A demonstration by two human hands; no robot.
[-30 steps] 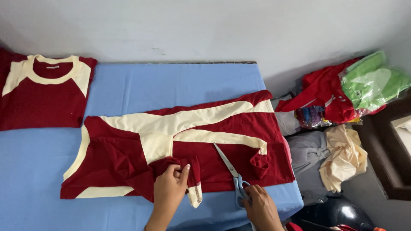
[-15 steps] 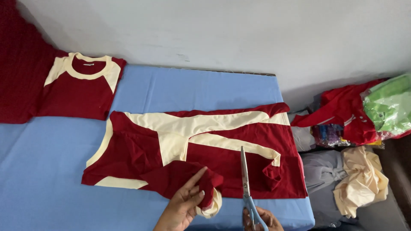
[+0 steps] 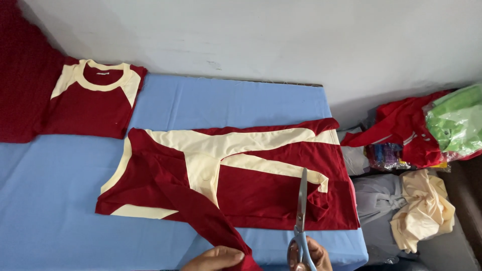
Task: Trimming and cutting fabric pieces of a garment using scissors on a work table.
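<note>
Scissors [image 3: 301, 211] upright in right hand [image 3: 314, 256]

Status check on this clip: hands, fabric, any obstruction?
Left hand pinching dark red fabric strip. Right hand gripping blue-handled scissors, blades shut over maroon-and-cream garment. Nothing blocking.

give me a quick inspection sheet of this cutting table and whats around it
surface: blue-covered table, against a white wall.
job's things: maroon and cream garment lying flat, one maroon strip pulled toward the near edge; scissors with blades pointing away over the garment.
clutter: folded maroon and cream shirt at the far left of the table.
hands: left hand pinches the strip's end; right hand holds the scissor handles.
cables: nothing seen.
surroundings: beside the table on the right, red cloth, green bagged fabric, grey cloth and cream cloth in a pile.
</note>
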